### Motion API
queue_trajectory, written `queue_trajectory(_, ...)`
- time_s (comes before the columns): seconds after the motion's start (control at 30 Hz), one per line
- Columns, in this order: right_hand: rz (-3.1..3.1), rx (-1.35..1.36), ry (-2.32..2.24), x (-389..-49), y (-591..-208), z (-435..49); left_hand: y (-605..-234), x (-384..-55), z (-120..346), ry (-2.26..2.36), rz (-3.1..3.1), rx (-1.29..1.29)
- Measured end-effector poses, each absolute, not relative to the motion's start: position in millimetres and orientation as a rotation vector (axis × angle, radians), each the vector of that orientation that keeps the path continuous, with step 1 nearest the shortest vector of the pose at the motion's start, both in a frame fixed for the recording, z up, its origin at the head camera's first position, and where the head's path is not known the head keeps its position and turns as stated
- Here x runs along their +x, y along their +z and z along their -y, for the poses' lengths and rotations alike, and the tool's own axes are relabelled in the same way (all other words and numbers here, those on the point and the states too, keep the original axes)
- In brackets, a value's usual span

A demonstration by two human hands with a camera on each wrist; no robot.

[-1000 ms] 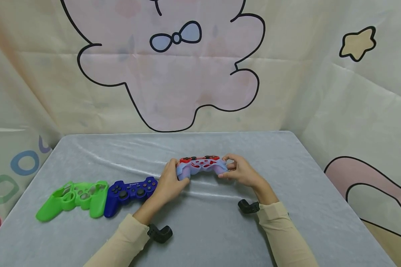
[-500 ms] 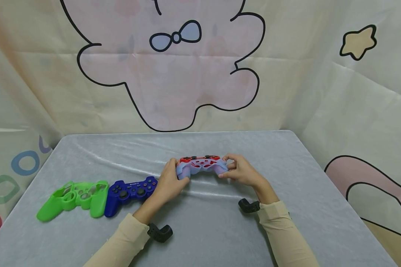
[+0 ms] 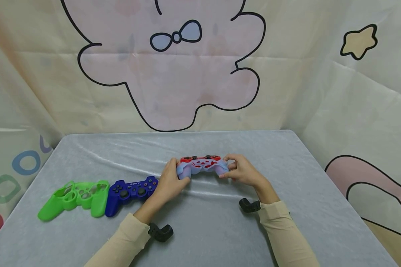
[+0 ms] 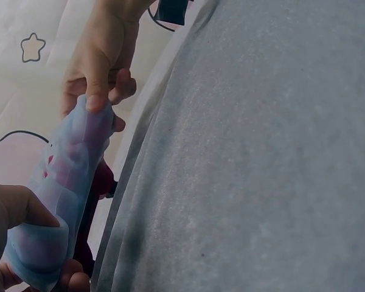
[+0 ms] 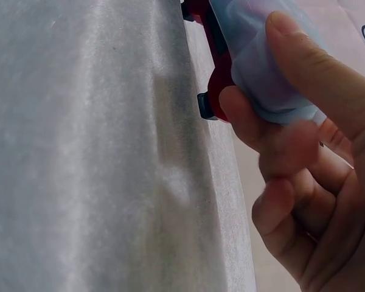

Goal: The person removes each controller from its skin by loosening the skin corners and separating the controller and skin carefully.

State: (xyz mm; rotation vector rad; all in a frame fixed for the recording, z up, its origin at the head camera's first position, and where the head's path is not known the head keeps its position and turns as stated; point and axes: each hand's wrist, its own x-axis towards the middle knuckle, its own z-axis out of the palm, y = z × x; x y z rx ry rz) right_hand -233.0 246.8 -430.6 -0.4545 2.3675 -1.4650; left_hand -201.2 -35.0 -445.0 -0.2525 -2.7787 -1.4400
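Observation:
Between my two hands, above the far middle of the table, is a red game controller (image 3: 200,158) with a translucent pale blue-purple silicone cover (image 3: 202,166) over its underside and grips. My left hand (image 3: 171,182) holds the left end, thumb pressed on the cover (image 4: 41,246) in the left wrist view and fingertips beneath. The right hand (image 3: 243,172) pinches the other end, its thumb (image 5: 310,64) on the cover and the index finger along the red edge. Red body shows through the cover's openings. The controller's front face is mostly hidden in both wrist views.
A blue controller (image 3: 117,204) lies left of my left forearm, partly overlapped by that hand. Beside it, further left, sits a green silicone controller cover (image 3: 74,200). Grey cloth covers the table (image 3: 214,230); printed curtains (image 3: 287,66) rise behind and at the sides.

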Motion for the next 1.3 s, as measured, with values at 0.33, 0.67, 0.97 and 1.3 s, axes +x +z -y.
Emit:
queue_trajectory(0.33, -2.373, -0.423, -1.45, -231.5, -428.4, -246.6, -444.3, -200.7, 34.1, -1.429, 2.785, -0.24)
queue_trajectory(0.67, -2.377, -0.444, -1.421, -232.3, -428.0, -246.1, -445.7, -201.2, 34.3, -1.426, 2.781, -0.25)
queue_trajectory(0.97, -2.375, -0.443, -1.425, -231.9, -428.1, -247.1, -445.8, -201.0, 33.5, -1.44, 2.773, -0.266)
queue_trajectory(1.3, -2.444, -0.386, -1.37, -227.9, -424.7, -245.1, -445.6, -200.0, 34.2, -1.444, 2.768, -0.317)
